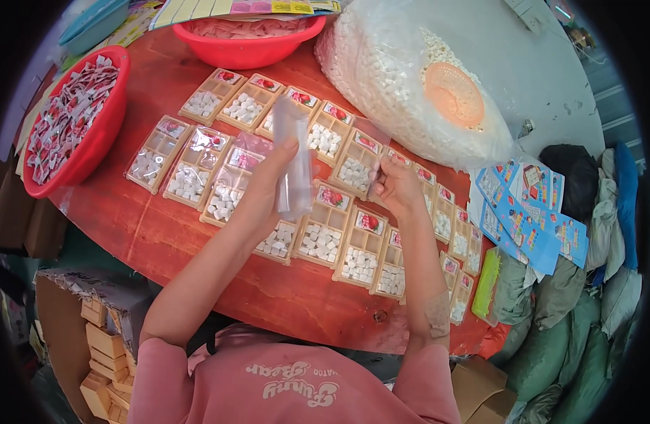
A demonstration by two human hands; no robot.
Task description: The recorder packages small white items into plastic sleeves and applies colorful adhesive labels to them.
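My left hand (265, 173) is closed around a stack of clear plastic covers (294, 177), held upright above the trays. My right hand (401, 185) is pinched by the edge of a thin clear plastic cover (373, 177), over the back row. Beneath both hands stand two rows of cream compartment trays (346, 237). Each visible tray has small white cubes (320, 242) in one section and a strawberry-printed packet (332, 196) in another. Shiny clear plastic lies over several trays at the left, such as the tray with glare (197, 159).
A red basin (116, 120) of printed packets stands left; another red basin (250, 49) is at the back. A large clear bag (381, 92) of white pieces holds an orange basket (453, 95). Blue printed sheets (530, 219) lie right. A carton (63, 332) of trays stands lower left.
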